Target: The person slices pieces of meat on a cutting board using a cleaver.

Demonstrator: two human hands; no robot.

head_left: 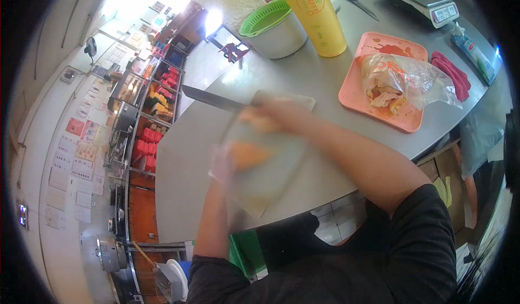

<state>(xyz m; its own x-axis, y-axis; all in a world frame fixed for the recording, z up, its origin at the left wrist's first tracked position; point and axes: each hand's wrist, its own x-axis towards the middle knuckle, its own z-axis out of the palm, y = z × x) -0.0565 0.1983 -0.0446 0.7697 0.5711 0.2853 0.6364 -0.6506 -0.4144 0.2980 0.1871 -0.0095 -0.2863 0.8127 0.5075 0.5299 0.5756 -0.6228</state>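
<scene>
My right hand [276, 114] is closed around the handle of a knife [212, 97], whose broad dark blade points to the left over the table. My left hand [221, 162] looks wrapped in a thin clear glove and is smeared by motion, so its fingers cannot be made out. It is beside a blurred orange-coloured piece of food [250, 155], possibly meat, on a pale cutting board [273, 177]. Whether the left hand touches the piece I cannot tell. Another blurred light-orange patch shows just under my right hand.
On the metal table [184, 158], a pink tray [355, 95] holds a clear plastic bag [387, 76] with raw meat. Behind stand a yellow bottle [325, 28] and a white tub with a green basket [268, 20]. A second knife [359, 5], a scale [428, 3] and a red cloth [454, 76] lie farther off.
</scene>
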